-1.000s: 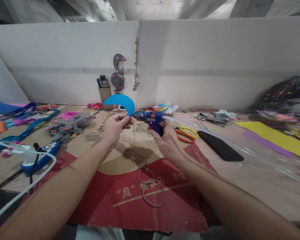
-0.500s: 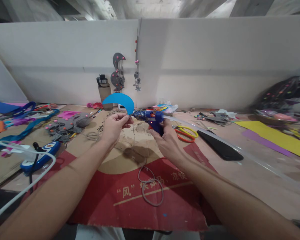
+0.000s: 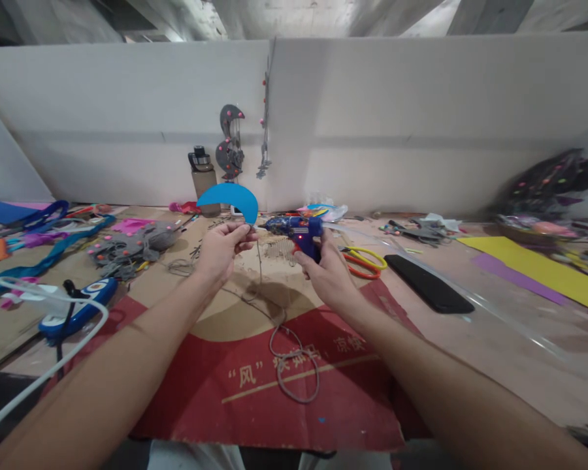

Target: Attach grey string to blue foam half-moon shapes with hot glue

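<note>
A blue crescent-shaped piece (image 3: 231,195) stands up from my left hand (image 3: 224,247), its lower tip pinched between thumb and fingers. Grey cord (image 3: 260,261) runs down from that pinch and loops over the cardboard below. My right hand (image 3: 330,264) is wrapped around the handle of a blue glue gun (image 3: 301,230), whose small red light shows. The gun's nozzle points left, a short gap away from the crescent's tip. A long clear glue stick (image 3: 475,297) trails out of the gun's back to the right.
Red-and-tan cardboard (image 3: 274,418) covers the table's front. Scissors (image 3: 365,260) and a black phone-like slab (image 3: 428,284) lie right of my hand, near yellow sheets (image 3: 543,267). Left are grey felt pieces (image 3: 132,248), a blue power strip (image 3: 81,310) and white cable. A bottle (image 3: 204,179) stands behind.
The glue gun's nozzle has drawn slightly away from the crescent's tip, where it was touching or nearly so. My left hand and the crescent have shifted slightly left.
</note>
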The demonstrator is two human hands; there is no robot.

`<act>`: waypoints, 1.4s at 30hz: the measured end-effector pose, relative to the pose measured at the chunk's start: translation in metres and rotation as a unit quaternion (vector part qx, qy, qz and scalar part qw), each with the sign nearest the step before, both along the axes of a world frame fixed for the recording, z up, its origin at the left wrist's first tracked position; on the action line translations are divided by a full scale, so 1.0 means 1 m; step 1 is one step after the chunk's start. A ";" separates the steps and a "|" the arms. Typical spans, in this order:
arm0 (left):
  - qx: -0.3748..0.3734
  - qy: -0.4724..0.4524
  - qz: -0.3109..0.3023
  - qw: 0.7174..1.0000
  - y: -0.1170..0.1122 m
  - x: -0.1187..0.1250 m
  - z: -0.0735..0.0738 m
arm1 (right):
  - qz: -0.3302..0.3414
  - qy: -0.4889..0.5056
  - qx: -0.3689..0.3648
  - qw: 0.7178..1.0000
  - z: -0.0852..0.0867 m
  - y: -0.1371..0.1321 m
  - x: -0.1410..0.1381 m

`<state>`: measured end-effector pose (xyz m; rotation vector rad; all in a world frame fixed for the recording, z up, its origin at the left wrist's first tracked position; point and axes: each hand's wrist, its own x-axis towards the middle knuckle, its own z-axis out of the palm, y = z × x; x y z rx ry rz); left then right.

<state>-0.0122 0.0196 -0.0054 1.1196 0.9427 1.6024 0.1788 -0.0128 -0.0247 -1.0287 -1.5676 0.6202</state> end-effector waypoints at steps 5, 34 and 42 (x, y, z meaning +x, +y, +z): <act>-0.009 0.014 0.003 1.000 -0.002 0.002 0.000 | 0.026 0.003 -0.187 0.982 -0.015 0.024 0.000; 0.047 0.165 0.052 0.984 -0.007 0.003 -0.001 | 0.042 0.105 -0.041 0.993 0.016 0.020 -0.055; 0.007 0.064 -0.001 0.998 -0.013 0.013 0.001 | 0.033 0.122 -0.035 0.991 0.019 0.017 -0.051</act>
